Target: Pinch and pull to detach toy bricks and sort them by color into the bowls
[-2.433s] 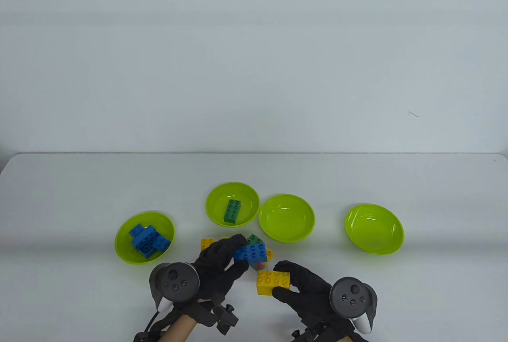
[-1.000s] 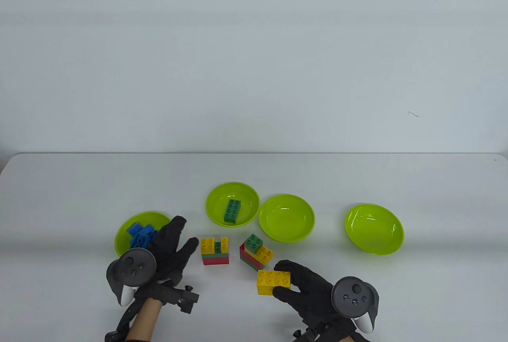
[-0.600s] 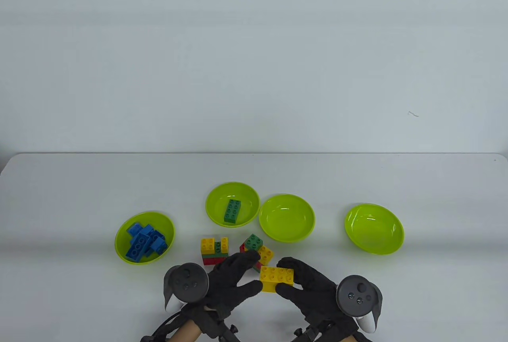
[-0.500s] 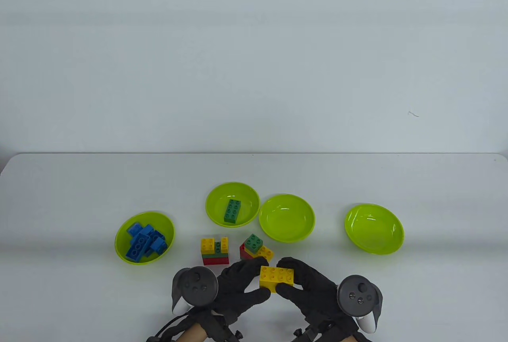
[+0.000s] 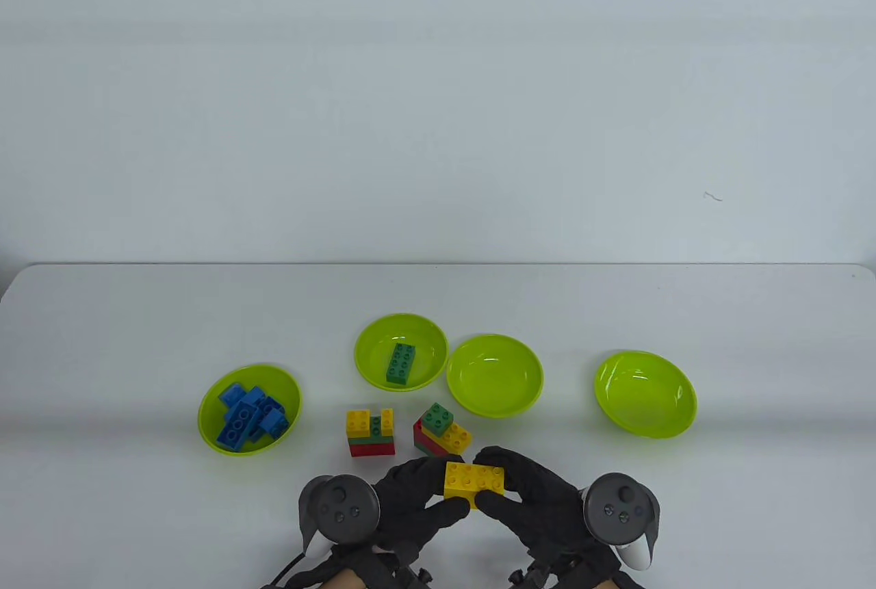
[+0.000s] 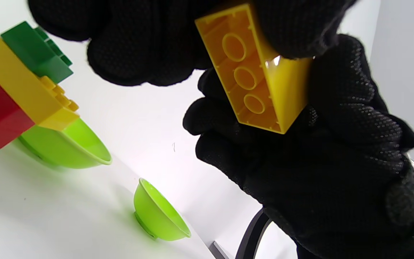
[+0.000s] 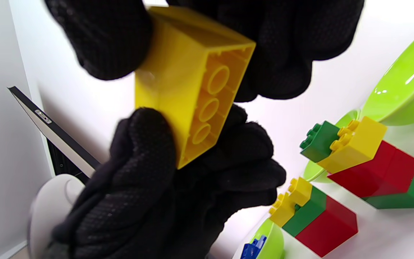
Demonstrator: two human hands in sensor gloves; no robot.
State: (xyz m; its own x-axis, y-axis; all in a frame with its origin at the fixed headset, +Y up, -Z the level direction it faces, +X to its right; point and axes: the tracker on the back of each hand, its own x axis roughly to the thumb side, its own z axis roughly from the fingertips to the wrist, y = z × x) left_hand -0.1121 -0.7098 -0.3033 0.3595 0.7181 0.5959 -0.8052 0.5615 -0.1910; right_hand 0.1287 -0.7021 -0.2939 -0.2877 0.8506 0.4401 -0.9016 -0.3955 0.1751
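Note:
A yellow brick [image 5: 474, 479] is held just above the table's front edge between both gloved hands. My left hand [image 5: 438, 490] grips its left end with fingers and thumb, and my right hand [image 5: 503, 483] pinches its right end. In the left wrist view the brick's hollow underside [image 6: 253, 79] faces the camera, and the right wrist view shows the same brick [image 7: 189, 82]. Two joined clusters stand behind it: a yellow, green and red one [image 5: 370, 434] and a tilted green, yellow and red one [image 5: 438, 430].
Four lime bowls lie in an arc. The left bowl [image 5: 205, 411] holds several blue bricks, and the middle-back bowl [image 5: 363, 343] holds one green brick. The third bowl [image 5: 494, 375] and the far-right bowl [image 5: 645, 394] hold nothing.
My left hand let a blue brick go in the left bowl, swung back right and took the yellow brick's left end. The right hand kept its hold throughout.

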